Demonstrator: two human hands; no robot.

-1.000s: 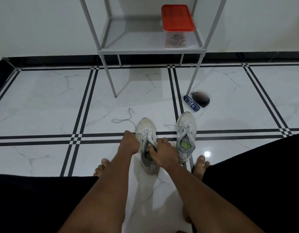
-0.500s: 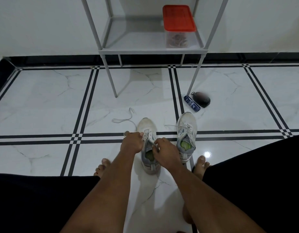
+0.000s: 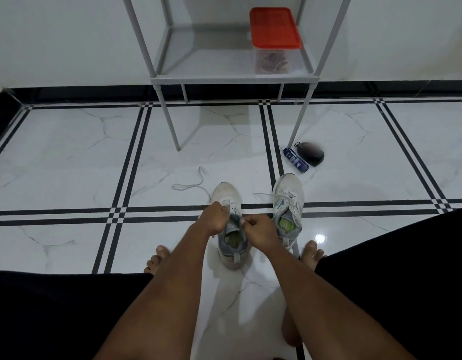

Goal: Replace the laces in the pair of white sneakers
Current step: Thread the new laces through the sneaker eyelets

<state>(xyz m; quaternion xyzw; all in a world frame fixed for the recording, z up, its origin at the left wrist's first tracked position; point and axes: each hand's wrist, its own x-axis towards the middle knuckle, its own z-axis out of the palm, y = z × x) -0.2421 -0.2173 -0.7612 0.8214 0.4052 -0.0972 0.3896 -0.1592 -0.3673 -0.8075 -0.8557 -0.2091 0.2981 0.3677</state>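
Two sneakers (image 3: 231, 229) stand side by side on the floor (image 3: 68, 165) between the person's feet. The left hand (image 3: 213, 219) and right hand (image 3: 259, 232) each pinch the lace (image 3: 228, 203) over the left sneaker's tongue, fingers curled tight. A lace is light, limp and slippery, so it is best held near its stiff tip. One loose lace (image 3: 191, 184) lies nearby.
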